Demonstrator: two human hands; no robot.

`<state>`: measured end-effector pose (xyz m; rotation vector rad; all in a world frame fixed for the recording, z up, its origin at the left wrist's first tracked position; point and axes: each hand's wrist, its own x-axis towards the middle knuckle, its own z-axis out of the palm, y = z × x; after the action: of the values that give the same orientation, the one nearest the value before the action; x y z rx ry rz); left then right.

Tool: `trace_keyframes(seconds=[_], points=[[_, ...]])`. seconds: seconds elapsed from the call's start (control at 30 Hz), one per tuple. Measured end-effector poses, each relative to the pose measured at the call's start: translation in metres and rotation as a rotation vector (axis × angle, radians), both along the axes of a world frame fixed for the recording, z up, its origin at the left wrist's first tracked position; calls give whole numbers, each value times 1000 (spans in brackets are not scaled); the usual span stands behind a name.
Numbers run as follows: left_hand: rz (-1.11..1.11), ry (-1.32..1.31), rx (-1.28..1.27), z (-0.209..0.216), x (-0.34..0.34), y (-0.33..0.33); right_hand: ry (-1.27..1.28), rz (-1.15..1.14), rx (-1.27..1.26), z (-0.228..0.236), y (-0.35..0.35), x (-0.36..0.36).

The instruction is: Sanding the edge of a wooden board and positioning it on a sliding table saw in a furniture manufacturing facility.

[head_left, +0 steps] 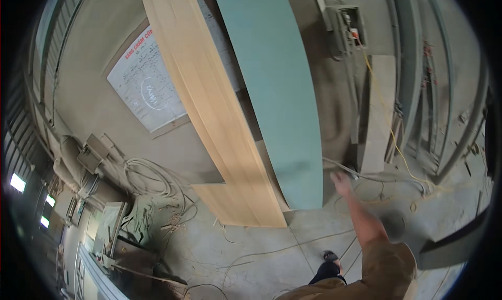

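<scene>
Dusty concrete workshop floor, leaning boards

wood-grain panel matt | green board smooth, matt | concrete floor rough

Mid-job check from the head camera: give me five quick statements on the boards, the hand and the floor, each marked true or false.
1. The right hand reaches toward the lower edge of the green panel. True.
2. The green panel lies flat on the floor. False: it stands leaning against the wall.
3. A light wooden board leans just left of the green panel. True.
4. The right hand grips a hammer. False: no tool shows in it; the hand is blurred.
5. A yellow cable runs down from the wall box to the floor. True.
</scene>
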<state>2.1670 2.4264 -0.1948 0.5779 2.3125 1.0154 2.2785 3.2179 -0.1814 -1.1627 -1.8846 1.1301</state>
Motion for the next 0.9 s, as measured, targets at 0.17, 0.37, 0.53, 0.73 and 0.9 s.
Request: trace_keyframes(seconds=[0.17,0.37,0.53,0.73,0.9], points=[[369,54,106,10,36,49,353,-198,162,233,180,-145],[627,138,-79,-36,40,134,390,-282,168,340,294,-205],[625,-11,55,-18,98,114,282,-118,56,363,287,-208],[415,169,-18,35,33,95,327,-85,251,347,270,-193],[417,293,-84,54,38,88,578,14,220,338,189,-187]])
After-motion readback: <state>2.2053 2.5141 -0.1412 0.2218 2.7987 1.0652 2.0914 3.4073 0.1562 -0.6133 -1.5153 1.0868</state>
